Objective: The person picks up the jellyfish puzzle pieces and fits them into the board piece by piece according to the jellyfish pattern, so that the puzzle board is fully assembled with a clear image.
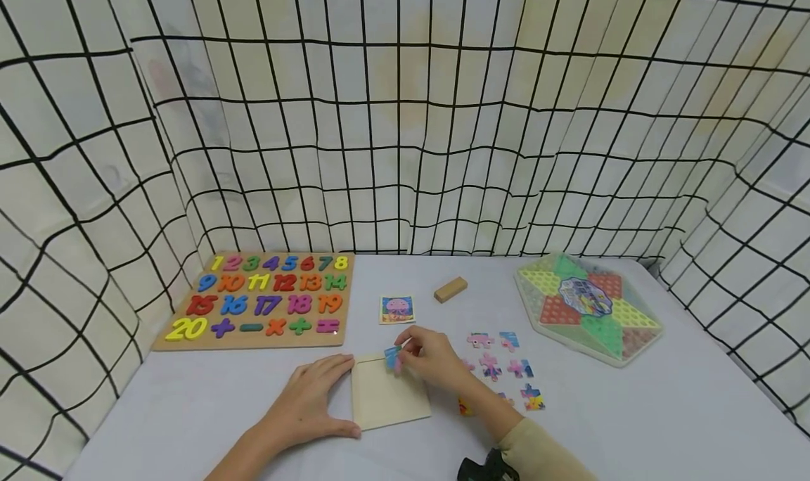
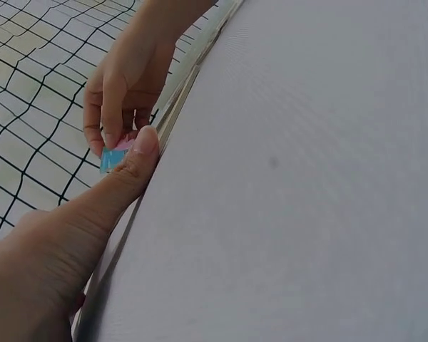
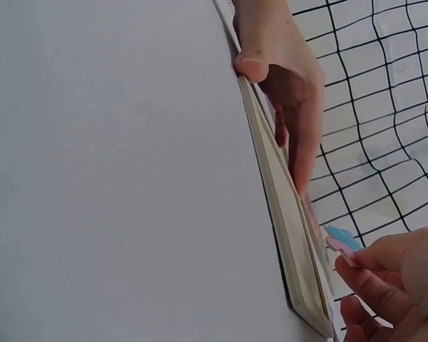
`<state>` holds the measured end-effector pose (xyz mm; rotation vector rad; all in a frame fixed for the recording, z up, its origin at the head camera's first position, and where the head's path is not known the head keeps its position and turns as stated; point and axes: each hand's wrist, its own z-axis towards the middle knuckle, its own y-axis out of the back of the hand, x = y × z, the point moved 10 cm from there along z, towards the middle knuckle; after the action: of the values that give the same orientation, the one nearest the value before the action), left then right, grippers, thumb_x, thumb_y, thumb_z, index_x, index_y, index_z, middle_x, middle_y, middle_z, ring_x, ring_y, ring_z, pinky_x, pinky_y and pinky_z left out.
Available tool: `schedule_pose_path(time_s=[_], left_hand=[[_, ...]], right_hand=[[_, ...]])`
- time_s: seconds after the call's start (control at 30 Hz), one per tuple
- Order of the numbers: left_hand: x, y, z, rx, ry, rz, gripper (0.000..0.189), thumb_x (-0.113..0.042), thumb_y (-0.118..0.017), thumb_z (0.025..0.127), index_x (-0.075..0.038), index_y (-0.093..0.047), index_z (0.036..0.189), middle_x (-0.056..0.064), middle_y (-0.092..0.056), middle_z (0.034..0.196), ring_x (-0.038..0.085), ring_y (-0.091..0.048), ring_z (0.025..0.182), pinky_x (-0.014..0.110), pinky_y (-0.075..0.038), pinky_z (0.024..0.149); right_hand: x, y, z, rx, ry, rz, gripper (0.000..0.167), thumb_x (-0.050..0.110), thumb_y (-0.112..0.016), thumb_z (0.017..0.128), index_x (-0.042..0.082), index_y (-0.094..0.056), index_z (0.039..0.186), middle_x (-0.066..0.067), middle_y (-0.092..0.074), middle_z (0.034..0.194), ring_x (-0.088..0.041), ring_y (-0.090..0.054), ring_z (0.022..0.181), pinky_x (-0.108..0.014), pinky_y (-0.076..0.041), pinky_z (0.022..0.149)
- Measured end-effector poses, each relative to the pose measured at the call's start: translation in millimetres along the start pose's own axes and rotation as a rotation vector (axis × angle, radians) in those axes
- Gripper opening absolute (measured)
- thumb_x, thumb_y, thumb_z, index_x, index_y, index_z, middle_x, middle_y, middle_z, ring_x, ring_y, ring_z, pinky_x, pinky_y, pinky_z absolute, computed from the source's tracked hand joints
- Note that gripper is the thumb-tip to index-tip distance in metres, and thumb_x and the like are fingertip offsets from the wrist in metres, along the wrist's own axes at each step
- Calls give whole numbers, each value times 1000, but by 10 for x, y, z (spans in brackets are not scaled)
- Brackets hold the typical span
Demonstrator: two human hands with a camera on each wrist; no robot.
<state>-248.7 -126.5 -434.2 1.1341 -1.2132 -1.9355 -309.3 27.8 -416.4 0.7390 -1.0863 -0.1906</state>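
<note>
A pale wooden puzzle tray lies flat on the white table. My left hand rests along its left side, thumb at the near left corner and fingers reaching to the far left corner. Between thumb and fingertips, my right hand pinches a blue and pink jigsaw piece over the tray's far edge. In the right wrist view the jigsaw piece shows its scalloped edge above the tray rim. Several loose jigsaw pieces lie right of the tray, some hidden by the right forearm.
A small picture card and a wooden block lie beyond the tray. The number board is at the back left, and a clear box with a coloured star board at the back right. Black netting surrounds the table.
</note>
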Motion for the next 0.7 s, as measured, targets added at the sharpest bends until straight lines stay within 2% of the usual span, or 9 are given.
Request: schedule_pose_path(time_s=[0.47, 0.7], left_hand=[[-64, 24, -2, -25, -13, 29, 109, -84, -53, 52, -7, -53, 128, 6, -49, 133, 23, -41, 123, 47, -34, 91], [-74, 29, -12, -47, -36, 37, 109, -85, -52, 53, -7, -52, 129, 5, -48, 133, 21, -40, 124, 49, -31, 94]], right_hand=[[120, -266, 90, 12, -26, 38, 11, 7, -62, 84, 10, -62, 95, 9, -56, 69, -3, -46, 58, -17, -39, 50], [188, -316, 90, 4, -4, -16, 11, 7, -62, 83, 11, -62, 93, 10, -53, 68, -4, -45, 61, -18, -39, 52]])
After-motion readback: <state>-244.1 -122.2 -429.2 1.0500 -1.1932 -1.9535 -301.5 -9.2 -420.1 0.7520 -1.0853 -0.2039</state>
